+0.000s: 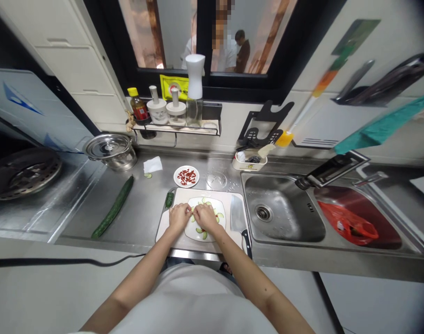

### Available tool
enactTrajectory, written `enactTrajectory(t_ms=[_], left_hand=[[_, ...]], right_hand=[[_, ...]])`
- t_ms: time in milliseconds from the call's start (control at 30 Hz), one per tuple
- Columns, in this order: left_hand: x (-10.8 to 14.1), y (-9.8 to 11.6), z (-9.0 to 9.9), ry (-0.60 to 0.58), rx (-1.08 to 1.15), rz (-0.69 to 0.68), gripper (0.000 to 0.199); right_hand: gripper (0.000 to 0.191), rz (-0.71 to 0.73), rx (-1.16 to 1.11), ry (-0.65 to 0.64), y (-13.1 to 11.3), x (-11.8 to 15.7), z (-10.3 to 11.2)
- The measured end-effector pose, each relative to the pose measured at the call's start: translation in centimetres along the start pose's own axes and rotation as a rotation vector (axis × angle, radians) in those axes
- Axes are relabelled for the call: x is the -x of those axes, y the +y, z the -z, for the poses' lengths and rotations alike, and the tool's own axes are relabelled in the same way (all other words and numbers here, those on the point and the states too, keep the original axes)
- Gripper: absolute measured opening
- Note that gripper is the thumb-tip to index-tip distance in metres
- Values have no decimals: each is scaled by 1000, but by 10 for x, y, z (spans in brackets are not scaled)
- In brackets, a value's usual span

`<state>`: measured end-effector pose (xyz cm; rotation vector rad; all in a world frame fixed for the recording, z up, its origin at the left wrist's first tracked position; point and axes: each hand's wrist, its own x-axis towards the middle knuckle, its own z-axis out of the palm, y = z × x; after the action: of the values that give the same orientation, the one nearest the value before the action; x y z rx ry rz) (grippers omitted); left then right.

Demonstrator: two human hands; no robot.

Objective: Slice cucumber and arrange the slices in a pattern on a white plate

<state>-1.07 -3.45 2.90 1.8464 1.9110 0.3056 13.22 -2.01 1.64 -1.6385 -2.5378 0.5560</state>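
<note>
Left hand (180,216) and right hand (204,218) close together over squarish white plate (190,233) on cutting board (166,228); fingertips bunched, can't tell from here what's pinched. Green-edged crescent cucumber slices (199,230) on the plate, facing various ways. Knife (237,213) on board's right side, metal blade pointing away from the person. Bumpy whole cucumber (113,208) left of board, far end slanting right. Yellow packet (166,88) beyond board, print unreadable.

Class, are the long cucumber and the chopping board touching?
Apart: the head view shows steel counter between the long cucumber and the chopping board.
</note>
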Motion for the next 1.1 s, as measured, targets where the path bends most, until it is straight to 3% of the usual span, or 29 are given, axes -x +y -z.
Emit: enactTrajectory(t_ms=[567, 1100], left_hand=[[2, 1, 9, 25, 24, 14, 16], [0, -3, 3, -15, -16, 7, 15]], right_hand=[[17, -76, -75, 38, 0, 5, 14], [22, 19, 12, 1, -3, -1, 2]])
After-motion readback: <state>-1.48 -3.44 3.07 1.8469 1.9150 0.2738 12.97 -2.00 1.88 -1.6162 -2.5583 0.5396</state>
